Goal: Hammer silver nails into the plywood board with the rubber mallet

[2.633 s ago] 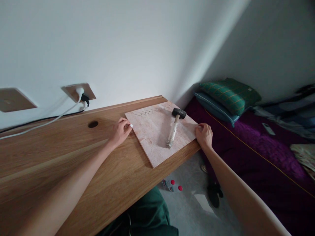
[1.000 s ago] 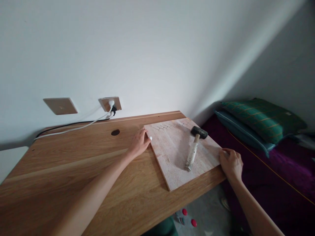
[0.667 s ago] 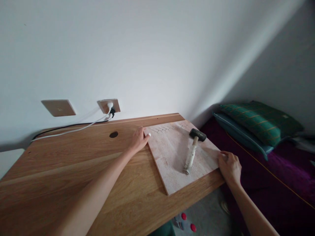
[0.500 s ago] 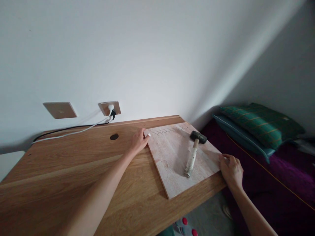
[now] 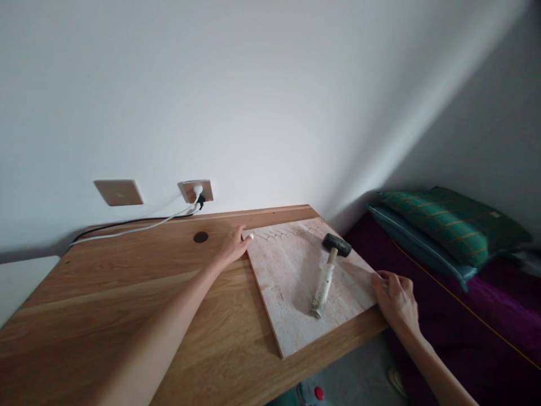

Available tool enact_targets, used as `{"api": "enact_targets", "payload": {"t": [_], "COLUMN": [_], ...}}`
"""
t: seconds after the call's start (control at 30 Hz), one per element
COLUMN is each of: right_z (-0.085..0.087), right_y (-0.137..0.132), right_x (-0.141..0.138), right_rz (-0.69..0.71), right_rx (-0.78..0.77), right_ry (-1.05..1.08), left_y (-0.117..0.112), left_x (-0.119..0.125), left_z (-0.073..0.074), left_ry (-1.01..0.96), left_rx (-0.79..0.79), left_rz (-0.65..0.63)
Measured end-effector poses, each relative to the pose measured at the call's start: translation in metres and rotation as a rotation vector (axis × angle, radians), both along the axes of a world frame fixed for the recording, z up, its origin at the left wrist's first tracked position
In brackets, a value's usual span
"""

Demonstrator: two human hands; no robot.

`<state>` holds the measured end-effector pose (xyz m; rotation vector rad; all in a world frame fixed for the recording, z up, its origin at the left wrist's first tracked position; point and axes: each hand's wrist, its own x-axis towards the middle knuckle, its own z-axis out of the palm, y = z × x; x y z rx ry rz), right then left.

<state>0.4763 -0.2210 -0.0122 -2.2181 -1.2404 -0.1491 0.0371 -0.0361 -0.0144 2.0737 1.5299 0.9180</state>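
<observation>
A large square tile, pinkish white with a line pattern along its far edge, lies flat at the right end of the wooden desk. On top of it rests a hammer with a black head and a worn, whitish handle; neither hand touches it. My left hand grips the tile's far left corner, thumb on the upper face. At the near right corner, my right hand is closed on the tile's edge, with some fingertips hidden.
The desk stands against a white wall with a socket and cables. A round hole pierces the desktop. To the right are a purple-covered bed and stacked pillows. A red-capped container shows below the desk.
The tile has shifted slightly left and toward me on the desk, carrying the hammer. Both hands have kept their hold on its corners, and the view has turned a little.
</observation>
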Motion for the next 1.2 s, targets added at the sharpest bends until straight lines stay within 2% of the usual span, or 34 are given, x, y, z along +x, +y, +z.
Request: {"api": "enact_targets", "payload": {"t": [0.13,0.23,0.43,0.53,0.63,0.7,0.77,0.83,0.9,0.97,1.07,1.2], "right_z": [0.007,0.006,0.002,0.006,0.017,0.032,0.053,0.079,0.102,0.117,0.119,0.099], "right_y": [-0.009,-0.02,-0.054,-0.062,-0.054,-0.038,-0.014,0.012,0.038,0.061,0.088,0.11], "right_x": [-0.015,-0.035,-0.101,-0.133,-0.155,-0.168,-0.186,-0.214,-0.252,-0.293,-0.346,-0.383], "right_rz": [0.082,0.148,0.436,0.556,0.658,0.68,0.669,0.762,0.896,0.95,1.0,1.048], "right_rx": [-0.036,-0.042,-0.027,-0.026,-0.05,-0.087,-0.101,-0.08,-0.104,-0.221,-0.288,-0.371], "right_ry": [0.009,0.007,0.043,0.058,0.015,-0.087,-0.214,-0.26,-0.272,-0.368,-0.419,-0.456], "left_y": [-0.011,-0.022,-0.048,-0.058,-0.06,-0.06,-0.062,-0.065,-0.071,-0.076,-0.081,-0.081], "left_x": [-0.041,-0.078,-0.164,-0.201,-0.227,-0.234,-0.232,-0.221,-0.207,-0.194,-0.181,-0.179], "left_z": [0.016,0.028,0.059,0.072,0.078,0.08,0.083,0.088,0.092,0.093,0.091,0.085], "left_ry": [0.03,0.107,0.362,0.446,0.504,0.51,0.489,0.434,0.366,0.383,0.501,0.576], "left_rx": [-0.039,-0.098,-0.189,-0.256,-0.258,-0.236,-0.195,-0.165,-0.181,-0.172,-0.108,-0.11], "left_rz": [-0.078,-0.124,-0.173,-0.092,0.042,0.09,0.082,0.006,-0.124,-0.186,-0.172,-0.189]}}
